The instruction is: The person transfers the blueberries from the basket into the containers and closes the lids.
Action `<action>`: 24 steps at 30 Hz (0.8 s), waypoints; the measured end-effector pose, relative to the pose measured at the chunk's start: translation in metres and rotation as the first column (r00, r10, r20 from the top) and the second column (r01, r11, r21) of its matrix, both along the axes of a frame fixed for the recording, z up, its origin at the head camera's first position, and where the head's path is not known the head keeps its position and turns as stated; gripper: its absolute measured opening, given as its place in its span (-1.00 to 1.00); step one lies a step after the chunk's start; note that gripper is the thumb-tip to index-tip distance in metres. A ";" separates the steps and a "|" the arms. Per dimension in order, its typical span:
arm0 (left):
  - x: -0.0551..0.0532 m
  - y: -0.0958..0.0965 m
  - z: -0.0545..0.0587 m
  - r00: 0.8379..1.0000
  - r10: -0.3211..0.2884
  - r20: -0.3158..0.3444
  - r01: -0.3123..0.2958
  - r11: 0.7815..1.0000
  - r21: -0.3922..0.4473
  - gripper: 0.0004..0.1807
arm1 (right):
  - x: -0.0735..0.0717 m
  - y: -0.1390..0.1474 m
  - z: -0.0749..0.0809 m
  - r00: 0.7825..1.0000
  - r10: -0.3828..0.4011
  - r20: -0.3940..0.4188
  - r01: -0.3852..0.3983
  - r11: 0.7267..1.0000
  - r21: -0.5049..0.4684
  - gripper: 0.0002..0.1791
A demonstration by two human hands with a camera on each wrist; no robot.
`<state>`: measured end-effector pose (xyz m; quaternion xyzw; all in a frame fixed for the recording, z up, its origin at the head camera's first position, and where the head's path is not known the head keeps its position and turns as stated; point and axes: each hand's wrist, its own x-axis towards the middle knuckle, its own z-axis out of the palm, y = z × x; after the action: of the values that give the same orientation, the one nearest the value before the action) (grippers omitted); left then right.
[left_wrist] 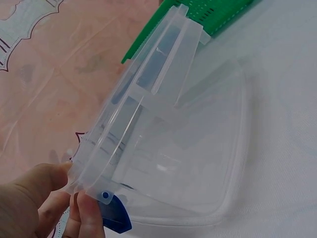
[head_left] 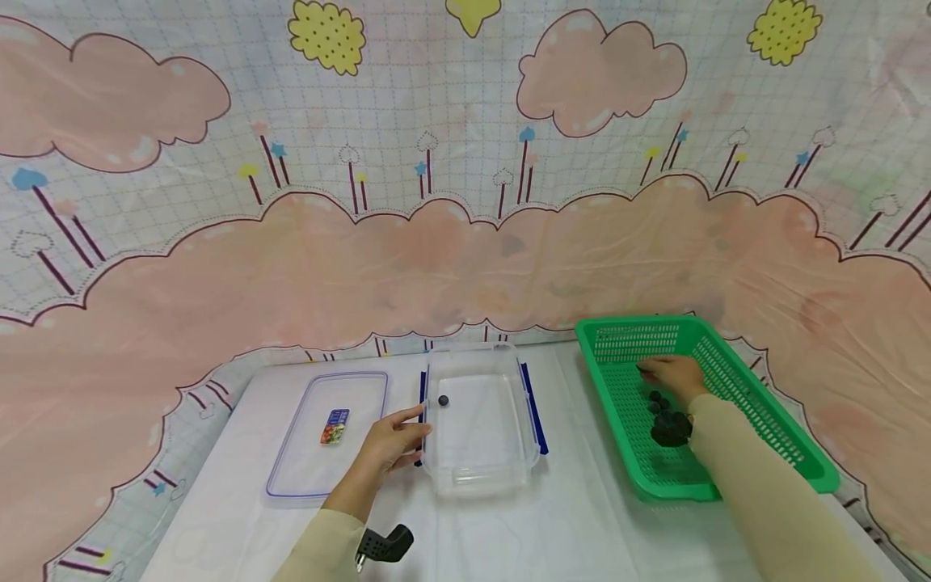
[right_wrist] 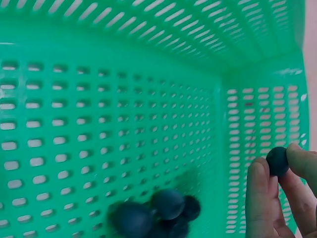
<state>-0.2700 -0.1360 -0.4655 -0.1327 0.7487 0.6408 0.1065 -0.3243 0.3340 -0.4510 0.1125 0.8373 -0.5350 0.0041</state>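
In the head view my left hand [head_left: 396, 436] is at the left side of a clear plastic box [head_left: 476, 481]. Its thumb and fingers pinch the box rim beside a blue clip [left_wrist: 115, 214]. A single dark ball-like berry [head_left: 444, 400] lies inside the box near its left wall. Over in the green basket [head_left: 752, 400], my right hand [head_left: 676, 376] pinches a blue-black berry [right_wrist: 277, 161] between thumb and fingertips. Several more dark berries [right_wrist: 168, 203] lie bunched on the basket floor, below and left of that hand in the right wrist view.
Left of the box lies a clear lid [head_left: 349, 478] with a blue edge and a small colourful label [head_left: 334, 427]. Blue clips [head_left: 534, 408] stick out along the box's sides. A white cloth [head_left: 582, 525] covers the table, and a patterned curtain [head_left: 465, 275] hangs behind.
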 end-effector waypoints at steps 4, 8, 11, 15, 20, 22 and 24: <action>0.000 -0.001 0.000 1.000 -0.004 0.001 0.004 1.000 0.002 -0.44 | 0.004 -0.009 0.009 0.998 0.039 -0.048 -0.042 0.996 -0.080 -0.42; 0.002 -0.003 0.000 1.000 -0.006 -0.002 0.006 1.000 0.004 -0.43 | 0.007 -0.016 0.014 0.995 0.070 -0.069 -0.077 0.992 -0.102 -0.45; 0.002 -0.003 0.000 1.000 -0.008 -0.005 0.009 1.000 0.003 -0.43 | 0.009 -0.021 0.017 0.993 0.088 -0.076 -0.096 0.990 -0.105 -0.46; 0.002 -0.003 -0.001 1.000 -0.006 -0.005 0.006 1.000 -0.001 -0.44 | 0.013 -0.028 0.020 0.989 0.114 -0.092 -0.123 0.986 -0.108 -0.46; 0.002 -0.004 -0.001 1.000 -0.009 -0.001 0.009 1.000 -0.002 -0.43 | 0.023 -0.037 0.025 0.982 0.146 -0.118 -0.160 0.980 -0.115 -0.51; 0.002 -0.005 -0.001 1.000 -0.013 -0.001 0.013 1.000 -0.002 -0.42 | 0.028 -0.041 0.027 0.979 0.164 -0.124 -0.178 0.977 -0.114 -0.51; 0.003 -0.005 -0.001 1.000 -0.017 -0.001 0.017 1.000 -0.001 -0.42 | 0.032 -0.044 0.029 0.975 0.182 -0.126 -0.196 0.974 -0.111 -0.51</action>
<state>-0.2672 -0.1409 -0.4661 -0.1259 0.7502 0.6395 0.1114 -0.2919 0.2903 -0.4219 0.0008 0.8085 -0.5883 0.0136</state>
